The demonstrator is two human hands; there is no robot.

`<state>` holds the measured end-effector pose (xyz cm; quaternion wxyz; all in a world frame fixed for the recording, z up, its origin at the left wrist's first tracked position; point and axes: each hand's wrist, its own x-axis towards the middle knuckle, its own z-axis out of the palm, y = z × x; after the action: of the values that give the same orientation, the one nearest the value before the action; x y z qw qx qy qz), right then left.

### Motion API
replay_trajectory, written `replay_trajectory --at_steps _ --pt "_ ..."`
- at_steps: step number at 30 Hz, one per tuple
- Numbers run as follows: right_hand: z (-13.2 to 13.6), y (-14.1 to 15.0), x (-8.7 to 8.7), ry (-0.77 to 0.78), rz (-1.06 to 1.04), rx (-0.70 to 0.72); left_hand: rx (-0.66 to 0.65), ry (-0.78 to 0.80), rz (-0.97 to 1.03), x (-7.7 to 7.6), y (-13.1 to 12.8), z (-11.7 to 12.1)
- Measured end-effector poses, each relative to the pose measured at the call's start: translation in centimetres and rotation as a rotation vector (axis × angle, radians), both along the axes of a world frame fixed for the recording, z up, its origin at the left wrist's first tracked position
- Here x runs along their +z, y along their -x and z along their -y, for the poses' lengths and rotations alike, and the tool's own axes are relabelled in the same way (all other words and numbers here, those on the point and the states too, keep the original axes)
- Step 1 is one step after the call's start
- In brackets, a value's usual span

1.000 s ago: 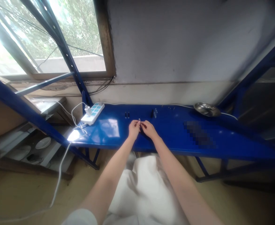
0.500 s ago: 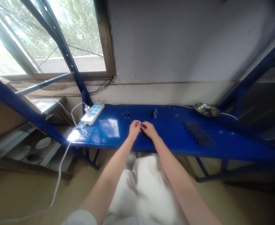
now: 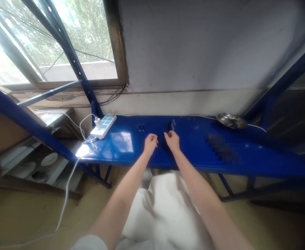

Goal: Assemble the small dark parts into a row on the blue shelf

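My left hand (image 3: pixel 150 144) is closed above the blue table (image 3: pixel 126 158), its fingertips pressed together around something too small to make out. A short way to the right, my right hand (image 3: pixel 172 140) has its fingers curled together, with a dark bit at the fingertips that I cannot name. Just beyond it lie small black pieces (image 3: pixel 169 125) and a cluster of small clear pieces (image 3: pixel 173 124). Two small dark pieces with pale ends (image 3: pixel 141 128) rest side by side beyond my left hand. The hands are apart.
A white power strip (image 3: pixel 104 126) with a plug and cable sits at the table's left. Tiny slender bits (image 3: pixel 191 120) lie toward the back. A shiny metal bowl (image 3: pixel 231 120) stands back right, and a blurred dark object (image 3: pixel 221 147) lies in front of it.
My hands were together, fingertips meeting at a small dark item. Now they have parted: the right moved right toward the black and clear pieces, while the left stays nearly in place.
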<state>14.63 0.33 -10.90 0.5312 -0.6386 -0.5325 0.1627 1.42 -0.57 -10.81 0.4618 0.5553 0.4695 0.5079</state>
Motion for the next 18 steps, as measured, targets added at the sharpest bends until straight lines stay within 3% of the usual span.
replay_trajectory --at_steps 5,10,18 --pt "-0.8 -1.7 0.4 0.161 0.114 -0.099 0.015 0.023 -0.019 -0.3 -0.1 -0.3" --pt "-1.6 -3.2 0.8 0.31 0.286 -0.062 0.006 0.022 -0.015 -0.4 -0.2 -0.4" --pt "-2.9 -3.4 1.2 0.375 0.406 -0.028 -0.004 0.025 -0.043 0.1 0.0 0.1"
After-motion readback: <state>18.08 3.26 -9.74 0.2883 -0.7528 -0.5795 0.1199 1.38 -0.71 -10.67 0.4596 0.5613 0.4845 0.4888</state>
